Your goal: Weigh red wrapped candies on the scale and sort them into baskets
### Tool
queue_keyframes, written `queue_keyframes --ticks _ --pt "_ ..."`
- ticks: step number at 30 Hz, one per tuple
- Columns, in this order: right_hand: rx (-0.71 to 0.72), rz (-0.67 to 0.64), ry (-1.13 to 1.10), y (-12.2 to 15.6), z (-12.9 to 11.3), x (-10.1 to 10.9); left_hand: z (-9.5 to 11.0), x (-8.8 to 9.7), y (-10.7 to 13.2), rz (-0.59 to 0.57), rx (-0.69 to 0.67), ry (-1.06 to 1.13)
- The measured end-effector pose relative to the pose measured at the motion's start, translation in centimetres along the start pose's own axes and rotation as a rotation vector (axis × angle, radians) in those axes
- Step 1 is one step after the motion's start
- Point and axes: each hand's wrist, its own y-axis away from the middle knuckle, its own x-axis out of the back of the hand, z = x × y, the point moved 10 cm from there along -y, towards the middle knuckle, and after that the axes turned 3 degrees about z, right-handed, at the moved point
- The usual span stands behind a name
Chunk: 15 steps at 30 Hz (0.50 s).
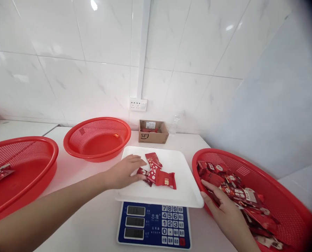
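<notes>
Over the white weighing tray (183, 164), my left hand (127, 170) reaches in from the left with fingers spread. Its thumb touches or nearly touches a small dark red packet (145, 173). A red packet with gold print (165, 179) lies on the tray, beside a dotted red packet (154, 169) and another red packet (154, 158) behind it. At the left rim of the right-hand red basket (219, 152), my right hand (220, 203) has thumb and forefinger apart; its other fingers are mostly hidden. Many red packets (240, 194) fill this basket below the hand.
The tray sits on a blue scale (152, 225) with keypad and displays. A red basket (97, 154) holding one small packet stands behind left, another red basket (47, 154) at far left. A cardboard box (153, 137) stands against the tiled wall, below a power socket (138, 104).
</notes>
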Motion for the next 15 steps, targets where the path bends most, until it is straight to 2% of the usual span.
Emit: queue_keyframes --ticks 3,5,8,11,13,15 --pt "0.007 -0.002 0.012 0.2 -0.3 0.0 2.5 -2.3 -0.8 -0.117 -0.05 -0.047" --pt "0.012 -0.001 0.023 0.3 -0.3 0.1 2.6 -3.0 -1.0 -0.145 -0.006 -0.056" --pt "0.019 -0.001 0.026 0.3 -0.3 0.1 1.6 -2.9 -0.6 -0.157 0.09 0.0" --pt "0.02 -0.007 0.02 0.3 -0.2 0.0 -0.2 -1.1 -0.2 -0.095 0.148 -0.01" --pt "0.025 -0.008 0.016 0.3 -0.3 0.0 -2.1 1.3 -0.2 0.01 0.178 -0.066" --pt "0.03 -0.004 0.016 0.3 -0.5 -0.1 -4.8 4.2 -0.2 0.142 0.253 -0.146"
